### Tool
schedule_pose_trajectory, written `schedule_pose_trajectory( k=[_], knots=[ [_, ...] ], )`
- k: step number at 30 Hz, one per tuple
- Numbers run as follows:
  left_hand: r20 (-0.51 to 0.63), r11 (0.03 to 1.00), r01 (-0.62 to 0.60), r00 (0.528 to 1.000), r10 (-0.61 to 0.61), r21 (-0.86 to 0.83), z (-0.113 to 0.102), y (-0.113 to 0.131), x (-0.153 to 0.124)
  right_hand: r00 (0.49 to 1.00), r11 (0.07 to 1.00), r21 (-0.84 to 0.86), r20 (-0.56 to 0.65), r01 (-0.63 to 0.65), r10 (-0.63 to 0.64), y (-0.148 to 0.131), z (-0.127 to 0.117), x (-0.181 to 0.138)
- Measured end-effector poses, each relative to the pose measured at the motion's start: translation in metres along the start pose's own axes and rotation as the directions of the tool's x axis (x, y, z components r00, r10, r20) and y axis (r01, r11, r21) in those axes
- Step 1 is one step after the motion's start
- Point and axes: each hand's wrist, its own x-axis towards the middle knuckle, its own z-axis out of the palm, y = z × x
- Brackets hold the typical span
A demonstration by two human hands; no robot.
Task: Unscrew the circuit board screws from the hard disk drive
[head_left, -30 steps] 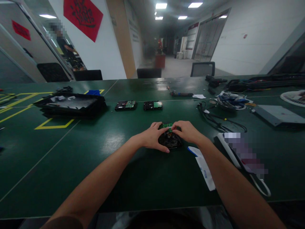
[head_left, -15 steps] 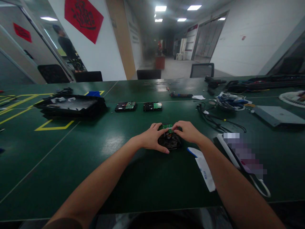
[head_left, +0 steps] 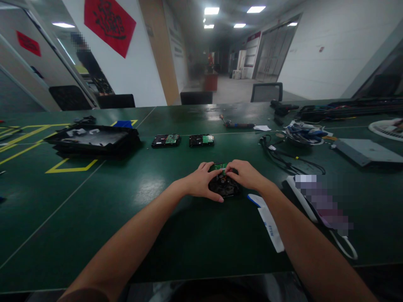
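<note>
The room is an office interior with pale walls, ceiling lights and chairs along the far side; a person (head_left: pixel 92 67) stands in the opening at far left. A green worktop (head_left: pixel 78 218) spans the view. At its left lies a stack of black trays (head_left: pixel 103 147); at its right, a grey metal box (head_left: pixel 368 152), with black cables (head_left: pixel 278 161) nearer the centre. A white strip with blue print (head_left: pixel 271 230) lies just beside the right forearm.

Two black units with green boards, the left one (head_left: pixel 166 141) and the right one (head_left: pixel 201 140), sit side by side beyond the hands. The black unit (head_left: pixel 225 187) being handled rests at the centre of the worktop, directly under both hands.

Left hand (head_left: pixel 204 182): spread across the left side of the unit, thumb at the near edge, fingers toward the far edge, gripping it. Position unchanged over the last second.

Right hand (head_left: pixel 244 173): thumb and index finger drawn together at the green board (head_left: pixel 218 167); anything pinched between them is too small to tell. The fingertips have shifted slightly leftward over the board. This suggests fine work at one spot, with the unit itself kept in place.
</note>
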Motion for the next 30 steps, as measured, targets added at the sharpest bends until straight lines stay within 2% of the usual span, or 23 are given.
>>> schedule_pose_trajectory(
  k=[13,15,17,21,30],
  knots=[
    [-0.011,1.0,-0.006,1.0,0.006,0.011,0.0,0.001,-0.001,1.0,1.0,0.005,0.009,-0.008,0.007,0.001,-0.002,-0.002],
    [-0.009,1.0,-0.003,1.0,0.003,0.013,0.0,0.001,-0.001,0.999,0.999,0.009,-0.032,-0.031,0.031,0.003,-0.003,-0.002],
    [-0.008,1.0,0.001,1.0,-0.001,0.015,0.0,0.001,-0.001,0.988,0.996,0.026,-0.122,-0.09,0.092,0.004,-0.004,-0.002],
    [-0.016,1.0,-0.006,1.0,0.007,0.02,-0.001,0.001,-0.001,0.94,0.977,0.099,-0.27,-0.187,0.207,0.006,-0.006,-0.001],
    [-0.023,1.0,-0.004,1.0,0.005,0.027,-0.001,0.003,0.001,0.908,0.975,0.181,-0.374,-0.129,0.189,0.001,-0.01,0.0]
  ],
)
